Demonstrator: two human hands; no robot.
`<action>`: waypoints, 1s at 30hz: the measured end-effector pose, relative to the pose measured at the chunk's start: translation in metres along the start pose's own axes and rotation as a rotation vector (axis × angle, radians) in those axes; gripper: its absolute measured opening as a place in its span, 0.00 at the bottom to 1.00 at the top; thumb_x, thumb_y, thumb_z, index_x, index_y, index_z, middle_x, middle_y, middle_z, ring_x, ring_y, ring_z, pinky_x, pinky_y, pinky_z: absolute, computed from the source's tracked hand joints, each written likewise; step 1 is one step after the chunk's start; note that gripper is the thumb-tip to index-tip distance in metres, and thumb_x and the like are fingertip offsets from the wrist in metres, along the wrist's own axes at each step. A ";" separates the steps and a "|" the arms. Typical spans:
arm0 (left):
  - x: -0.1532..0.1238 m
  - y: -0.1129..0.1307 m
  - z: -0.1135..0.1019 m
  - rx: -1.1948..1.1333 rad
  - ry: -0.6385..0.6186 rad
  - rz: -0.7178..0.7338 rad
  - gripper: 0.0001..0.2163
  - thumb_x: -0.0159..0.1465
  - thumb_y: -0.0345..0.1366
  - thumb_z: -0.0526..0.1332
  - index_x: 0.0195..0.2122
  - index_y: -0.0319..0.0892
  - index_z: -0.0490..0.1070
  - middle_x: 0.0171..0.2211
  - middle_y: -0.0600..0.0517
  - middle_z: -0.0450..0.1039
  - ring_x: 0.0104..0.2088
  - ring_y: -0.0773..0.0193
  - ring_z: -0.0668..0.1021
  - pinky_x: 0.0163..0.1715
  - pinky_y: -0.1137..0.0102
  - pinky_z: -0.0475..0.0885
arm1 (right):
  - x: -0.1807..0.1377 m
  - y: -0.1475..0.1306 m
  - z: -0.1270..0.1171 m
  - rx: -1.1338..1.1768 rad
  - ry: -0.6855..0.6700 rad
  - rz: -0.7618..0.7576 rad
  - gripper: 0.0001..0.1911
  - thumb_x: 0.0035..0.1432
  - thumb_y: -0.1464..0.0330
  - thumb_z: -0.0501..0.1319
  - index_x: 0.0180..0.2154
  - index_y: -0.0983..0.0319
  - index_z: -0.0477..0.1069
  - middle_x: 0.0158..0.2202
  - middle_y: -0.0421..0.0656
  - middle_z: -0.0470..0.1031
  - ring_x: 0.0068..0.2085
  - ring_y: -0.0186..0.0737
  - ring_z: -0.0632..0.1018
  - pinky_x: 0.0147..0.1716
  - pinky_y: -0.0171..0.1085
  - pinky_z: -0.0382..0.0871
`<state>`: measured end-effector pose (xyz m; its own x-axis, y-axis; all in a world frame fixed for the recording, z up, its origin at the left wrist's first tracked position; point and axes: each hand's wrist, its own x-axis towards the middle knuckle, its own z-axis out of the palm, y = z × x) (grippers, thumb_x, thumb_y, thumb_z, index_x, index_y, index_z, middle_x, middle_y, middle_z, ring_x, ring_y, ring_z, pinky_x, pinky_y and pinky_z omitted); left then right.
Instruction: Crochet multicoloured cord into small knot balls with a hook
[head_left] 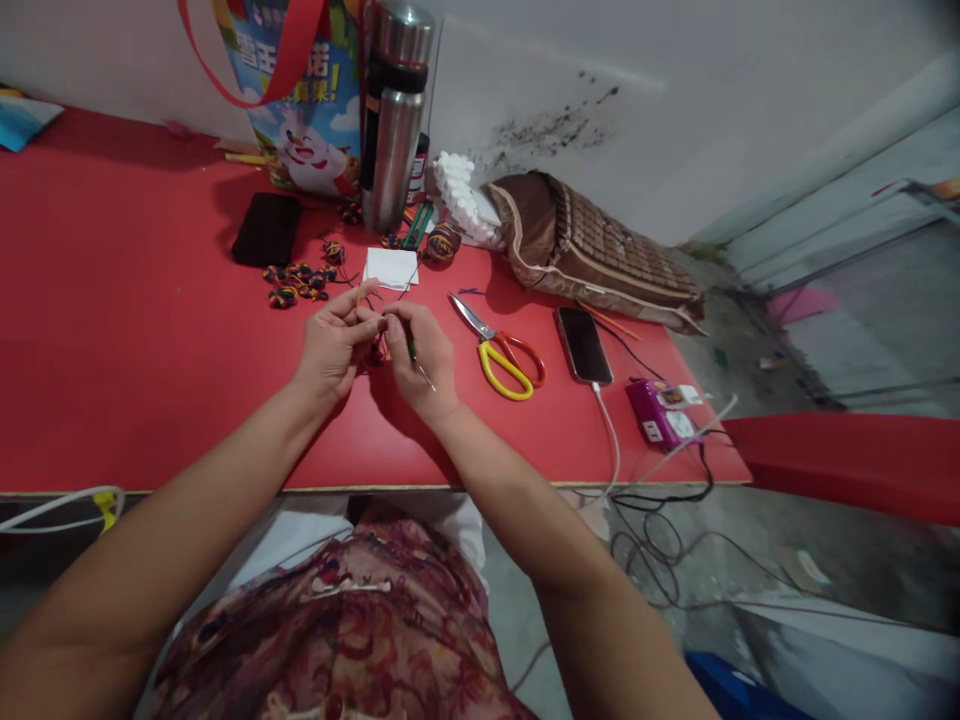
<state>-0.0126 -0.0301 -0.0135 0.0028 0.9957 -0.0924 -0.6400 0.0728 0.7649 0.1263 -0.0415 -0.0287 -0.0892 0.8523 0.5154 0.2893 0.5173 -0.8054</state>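
From where I stand, the person's two hands meet over the near part of the red table (150, 390), with the yarn piece (377, 351) between them, small and dark and partly hidden by the fingers. The left hand (334, 345) pinches the yarn between thumb and forefinger; the lower fingers are bent in, though I can't tell how tightly. The right hand (424, 360) has its thumb and forefinger pressed together right beside the left fingertips, and it clasps a thin hook (427, 376) whose metal end pokes out toward the wrist.

Just beyond the hands lies a white paper (391, 268). To its left is a cluster of multicoloured knots (300, 282), with a black pouch (266, 229) behind; to its right sits a yarn ball (443, 243), near the foot of a steel flask (397, 130). A printed bag (315, 130) stands beside the flask.

Right of the hands, scissors (486, 333) lie with their blades together, then a phone (583, 345) on a white cable (610, 430), and a purple socket block (646, 410). A brown bundle (607, 240) rests behind them.
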 end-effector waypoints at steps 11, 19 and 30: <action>0.000 0.011 0.001 -0.063 -0.033 -0.040 0.17 0.55 0.17 0.75 0.43 0.42 0.87 0.22 0.59 0.74 0.20 0.71 0.71 0.23 0.74 0.71 | 0.000 -0.003 -0.001 0.312 0.046 0.098 0.20 0.73 0.47 0.66 0.52 0.55 0.77 0.43 0.42 0.82 0.40 0.39 0.82 0.44 0.42 0.80; 0.006 0.017 -0.008 -0.061 -0.070 -0.100 0.18 0.56 0.16 0.74 0.44 0.42 0.88 0.22 0.56 0.77 0.21 0.72 0.72 0.17 0.76 0.58 | 0.012 -0.005 -0.013 0.423 0.004 0.199 0.27 0.62 0.40 0.72 0.44 0.55 0.79 0.28 0.34 0.76 0.20 0.29 0.67 0.21 0.36 0.66; 0.008 0.024 -0.012 -0.051 -0.038 -0.178 0.23 0.57 0.16 0.69 0.51 0.40 0.88 0.24 0.53 0.78 0.22 0.70 0.76 0.16 0.78 0.58 | 0.015 -0.013 -0.026 0.354 0.042 0.181 0.25 0.61 0.41 0.74 0.37 0.57 0.81 0.25 0.34 0.77 0.20 0.27 0.66 0.20 0.34 0.62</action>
<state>-0.0375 -0.0206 -0.0035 0.1479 0.9689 -0.1984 -0.6651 0.2459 0.7051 0.1459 -0.0376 -0.0031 -0.0260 0.9319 0.3618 -0.0505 0.3603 -0.9315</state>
